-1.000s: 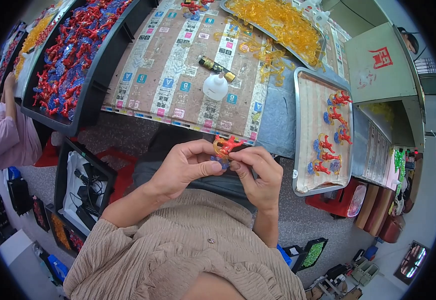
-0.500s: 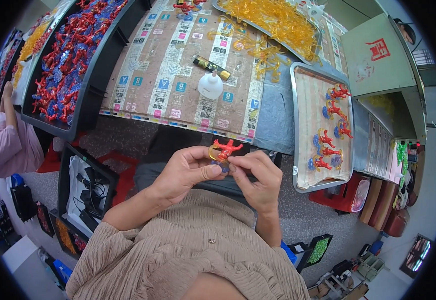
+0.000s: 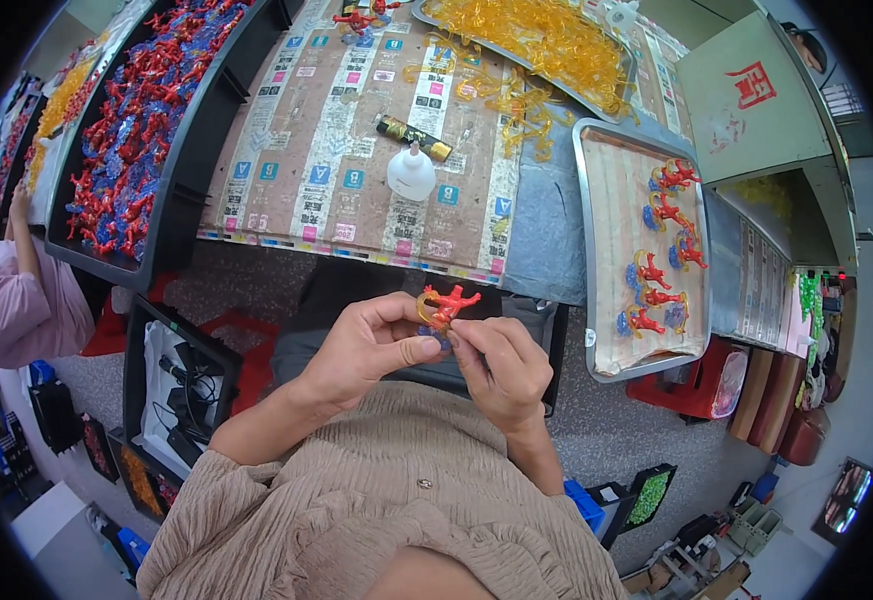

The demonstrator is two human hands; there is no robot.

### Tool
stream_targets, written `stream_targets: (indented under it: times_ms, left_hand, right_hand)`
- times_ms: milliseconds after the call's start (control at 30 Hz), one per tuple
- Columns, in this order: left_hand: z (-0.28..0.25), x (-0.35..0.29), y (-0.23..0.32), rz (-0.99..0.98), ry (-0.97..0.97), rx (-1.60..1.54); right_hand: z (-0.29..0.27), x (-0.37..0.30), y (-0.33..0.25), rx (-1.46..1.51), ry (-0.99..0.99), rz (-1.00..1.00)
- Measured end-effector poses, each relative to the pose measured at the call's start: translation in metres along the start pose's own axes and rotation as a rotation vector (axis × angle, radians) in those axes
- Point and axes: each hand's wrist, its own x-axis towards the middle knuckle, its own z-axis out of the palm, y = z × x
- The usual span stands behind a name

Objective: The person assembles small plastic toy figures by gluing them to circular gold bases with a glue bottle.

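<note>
Between my two hands, above my lap, is a small red figurine [image 3: 452, 303] with a blue translucent base and a curved yellow translucent piece around its side. My left hand [image 3: 367, 345] pinches it by the base with thumb and fingers. From the other side my right hand [image 3: 505, 368] presses thumb and fingertips together against its lower part; whether a smaller piece sits between them is hidden. On the table ahead stand a white squeeze bottle [image 3: 413, 173] with a thin nozzle and a black-and-gold tube [image 3: 414, 138] lying on its side.
At right, a metal tray [image 3: 607, 240] holds several finished-looking red figurines. A heap of yellow translucent pieces [image 3: 527, 45] fills another tray at the back. A black crate [image 3: 172, 190] of red and blue figurines stands left. A person [image 3: 22, 295] in pink works at far left.
The view has shifted slightly. Both hands keep the figurine at nearly the same spot, and it is tilted a little differently; the right fingers still press on its lower part.
</note>
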Motion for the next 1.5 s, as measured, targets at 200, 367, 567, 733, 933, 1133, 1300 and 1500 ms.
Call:
stream_targets:
  times_ms: [200,367,567,733,933,1133,1300,1500]
  left_hand:
    - [0.001,0.001,0.000,0.044,0.005,0.050]
    - [-0.001,0.002,-0.005,0.087,-0.007,0.092]
    - [-0.002,0.002,-0.004,0.061,-0.002,0.061]
    - [-0.004,0.001,-0.006,0.072,0.001,0.083]
    - [-0.005,0.001,-0.007,0.142,0.017,0.188]
    - [-0.007,0.002,-0.006,0.226,0.023,0.321]
    - [-0.006,0.002,-0.005,0.209,0.044,0.319]
    - [-0.009,0.001,-0.006,0.182,0.036,0.280]
  right_hand:
    - [-0.001,-0.001,0.003,0.013,-0.019,-0.042]
    - [0.000,-0.002,-0.001,0.047,0.027,0.056]
    - [0.002,-0.004,-0.005,0.028,0.035,0.083]
    - [0.002,-0.006,-0.005,0.059,0.003,0.116]
    - [0.006,-0.009,-0.005,0.117,0.011,0.224]
    - [0.010,-0.009,-0.004,0.161,0.016,0.249]
    - [0.017,-0.012,-0.007,0.149,0.074,0.264]
    - [0.021,-0.013,-0.004,0.046,0.125,0.141]
